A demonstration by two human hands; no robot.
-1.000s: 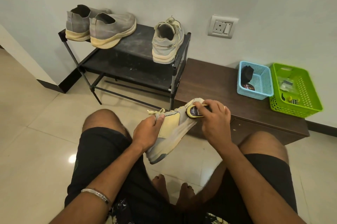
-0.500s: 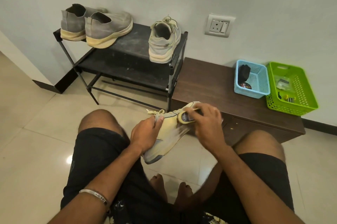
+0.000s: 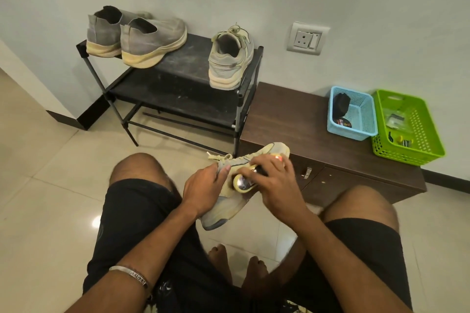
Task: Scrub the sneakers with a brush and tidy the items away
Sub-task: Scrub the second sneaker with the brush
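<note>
— What kind of place do I see on my screen?

— I think it is a home, the entry corner where shoes are kept. There is a black metal shoe rack (image 3: 178,99) against a plain wall, with a grey pair of shoes (image 3: 137,35) on its top shelf. Beside it stands a low brown wooden cabinet (image 3: 292,119) carrying a blue basket (image 3: 366,119) and a green basket (image 3: 422,139). I also see glossy floor tiles (image 3: 50,172) and a wall socket (image 3: 307,38).
</note>
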